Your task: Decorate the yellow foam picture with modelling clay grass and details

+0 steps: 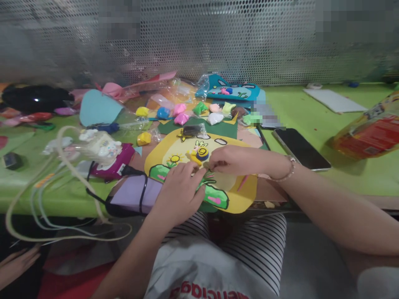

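Clay snail [202,155] sits mid-way across the yellow card [247,193], just left of the right hand [227,160] and beyond the left hand [182,187]; right is nearer. Its long axis is set roughly crosswise on the card. Right fingers are bunched over thin green strands [211,180] at the card's near half; left fingers are curled low beside them. Whether anything is pinched by either can't be told. Card is smooth, round-edged; shell is a matte blue disc, yellow-centred. Crinkly film-wrapped lumps [200,109] are scattered beyond the card.
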`<state>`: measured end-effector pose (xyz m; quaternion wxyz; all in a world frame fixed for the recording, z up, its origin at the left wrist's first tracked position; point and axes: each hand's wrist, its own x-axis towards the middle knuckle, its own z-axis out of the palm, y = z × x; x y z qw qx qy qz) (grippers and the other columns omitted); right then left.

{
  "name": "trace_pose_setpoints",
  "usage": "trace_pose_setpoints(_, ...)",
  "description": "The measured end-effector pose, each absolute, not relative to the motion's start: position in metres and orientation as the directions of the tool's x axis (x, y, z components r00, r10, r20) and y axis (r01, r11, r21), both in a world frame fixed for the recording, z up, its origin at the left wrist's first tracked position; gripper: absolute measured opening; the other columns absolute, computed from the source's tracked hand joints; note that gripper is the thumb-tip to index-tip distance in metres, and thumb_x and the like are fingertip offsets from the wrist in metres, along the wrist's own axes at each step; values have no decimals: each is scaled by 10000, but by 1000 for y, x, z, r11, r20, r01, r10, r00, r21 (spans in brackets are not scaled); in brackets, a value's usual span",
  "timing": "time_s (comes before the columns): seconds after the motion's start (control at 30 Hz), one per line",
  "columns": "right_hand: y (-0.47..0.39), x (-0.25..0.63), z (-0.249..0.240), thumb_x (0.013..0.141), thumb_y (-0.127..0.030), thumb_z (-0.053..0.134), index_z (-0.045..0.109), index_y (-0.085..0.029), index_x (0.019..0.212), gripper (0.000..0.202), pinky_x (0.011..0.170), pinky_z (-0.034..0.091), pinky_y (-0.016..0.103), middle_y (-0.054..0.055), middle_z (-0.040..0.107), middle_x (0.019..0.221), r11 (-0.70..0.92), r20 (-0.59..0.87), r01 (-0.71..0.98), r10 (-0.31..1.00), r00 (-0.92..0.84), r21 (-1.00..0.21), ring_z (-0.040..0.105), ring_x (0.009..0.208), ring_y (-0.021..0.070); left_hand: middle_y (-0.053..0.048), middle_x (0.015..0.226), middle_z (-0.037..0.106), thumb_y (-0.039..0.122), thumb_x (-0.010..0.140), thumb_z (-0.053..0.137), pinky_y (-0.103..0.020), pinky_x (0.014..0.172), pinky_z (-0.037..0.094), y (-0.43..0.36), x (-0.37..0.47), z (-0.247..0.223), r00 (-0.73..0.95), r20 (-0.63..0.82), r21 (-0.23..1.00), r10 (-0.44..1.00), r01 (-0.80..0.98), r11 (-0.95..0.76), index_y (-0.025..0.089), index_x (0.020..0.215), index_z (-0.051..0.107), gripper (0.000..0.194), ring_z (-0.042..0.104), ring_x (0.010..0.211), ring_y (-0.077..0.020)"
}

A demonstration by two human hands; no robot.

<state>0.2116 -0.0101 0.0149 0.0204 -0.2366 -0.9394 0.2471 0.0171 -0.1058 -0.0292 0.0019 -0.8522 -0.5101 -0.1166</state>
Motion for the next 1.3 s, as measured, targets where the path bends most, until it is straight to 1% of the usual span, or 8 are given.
trace_pose_setpoints(0.23,-13,209,19,791,-60,478,664,-138,857,212,663,390,234,30,658,828,755,-119,462,464,-878,-466,551,743,126,-106,1146,517,291,920,390,-466,935,395,-106,18,-29,449,213,130,868,867,-481,173,1208,529,340,482,1068,-278)
trace_pose_setpoints(0.43,-13,209,20,791,-53,493,669,-145,915,234,662,407,223,28,672,861,738,-105,444,458,-883,-509,567,736,116,-112,1137,527,286,912,412,-468,935,404,-106,17,-29,438,227,158,870,865,-477,152,1193,544,337,483,1070,-280)
trace_pose_setpoints(0.53,-10,211,18,840,-88,477,668,-150,963,235,714,431,236,41,683,912,729,-80,400,432,-898,-556,593,784,125,-115,1126,534,272,903,430,-469,935,409,-106,17,-31,433,242,175,868,861,-478,143,1194,548,339,484,1074,-282)
trace_pose_setpoints(0.63,-8,212,15,872,-112,458,664,-161,995,245,756,447,246,45,689,954,727,-52,359,408,-912,-585,610,827,131,-113,1113,542,249,896,446,-451,942,412,-106,16,-34,421,277,215,864,849,-482,135,1193,550,334,490,1074,-272)
trace_pose_setpoints(0.73,-8,212,13,863,-88,453,660,-157,997,256,753,454,233,45,690,961,722,-30,331,396,-918,-608,613,825,119,-109,1076,559,233,904,452,-418,934,422,-106,15,-37,390,337,272,857,831,-485,119,1175,564,315,514,1047,-250)
trace_pose_setpoints(0.93,-10,212,13,823,-27,445,655,-144,976,285,734,461,218,48,691,947,698,-10,306,394,-919,-648,609,802,110,-68,942,616,280,869,572,-371,826,454,-101,16,-36,273,442,388,855,800,-457,159,1017,640,204,576,923,-225)
trace_pose_setpoints(1.13,-10,211,12,786,15,412,646,-138,953,326,776,466,234,46,679,930,686,-13,279,366,-930,-672,606,827,111,-18,761,626,220,763,680,-320,669,421,-91,30,-24,206,335,384,920,861,-333,189,780,638,54,584,739,-199)
trace_pose_setpoints(1.3,-13,211,14,799,-12,419,644,-146,934,295,757,463,242,47,673,915,707,16,270,369,-929,-653,602,809,116,-5,670,566,184,755,642,-285,600,377,-87,37,-23,197,296,382,934,872,-305,191,631,530,167,546,663,-173)
